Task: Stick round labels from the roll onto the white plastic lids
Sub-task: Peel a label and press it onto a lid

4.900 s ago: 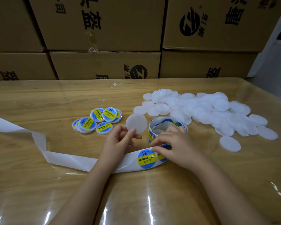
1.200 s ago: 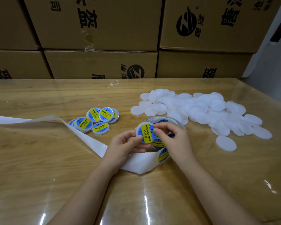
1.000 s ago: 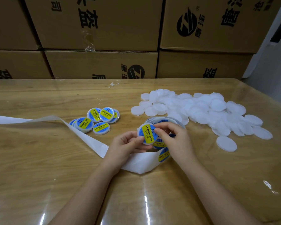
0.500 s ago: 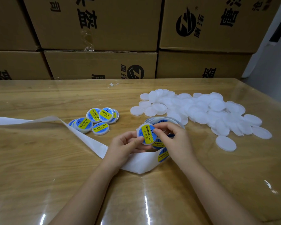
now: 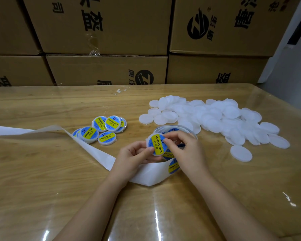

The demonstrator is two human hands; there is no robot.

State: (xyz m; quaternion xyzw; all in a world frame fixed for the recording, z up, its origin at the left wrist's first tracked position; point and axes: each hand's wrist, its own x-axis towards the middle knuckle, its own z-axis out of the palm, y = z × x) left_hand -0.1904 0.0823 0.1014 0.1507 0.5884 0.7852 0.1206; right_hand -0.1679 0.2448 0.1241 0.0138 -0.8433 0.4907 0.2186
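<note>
Left grip (image 5: 134,154) and right grip (image 5: 185,148) pinch labelled lid (image 5: 155,144) — we press it flat; few finished lids (image 5: 111,123) at ten o'clock, big blank pile (image 5: 215,117) at two o'clock — undone.

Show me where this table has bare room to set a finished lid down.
Bare wood lies between the labelled lids and the blank lid heap, behind both up to the boxes, and on the near side of the backing strip. Crowded around the roll.
</note>
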